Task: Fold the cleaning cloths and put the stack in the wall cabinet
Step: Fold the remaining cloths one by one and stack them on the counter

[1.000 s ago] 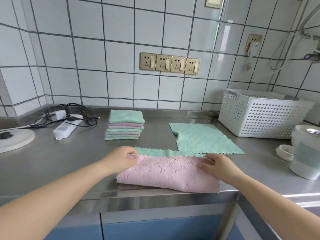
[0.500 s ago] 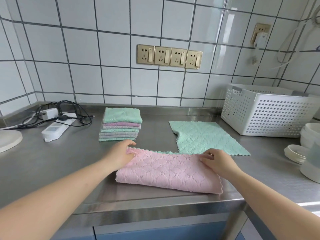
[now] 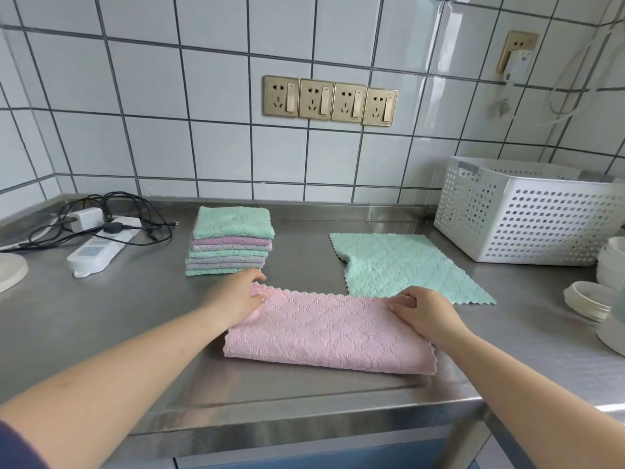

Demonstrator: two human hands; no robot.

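Note:
A pink cleaning cloth (image 3: 329,333) lies folded in half on the steel counter near its front edge. My left hand (image 3: 236,297) pinches its far left corner, and my right hand (image 3: 424,311) pinches its far right corner. Behind the left hand sits a stack of folded cloths (image 3: 230,242), green, pink and grey, with a green one on top. A green cloth (image 3: 402,267) lies spread flat behind the pink one, to the right. No wall cabinet is in view.
A white perforated basket (image 3: 531,211) stands at the back right. White bowls and lids (image 3: 595,299) sit at the right edge. A power strip with tangled cables (image 3: 101,243) lies at the back left, beside a round white disc (image 3: 10,272).
Both hands carried the pink cloth's near edge away from me onto its far edge, covering the green strip that showed behind it. The camera view shifted slightly.

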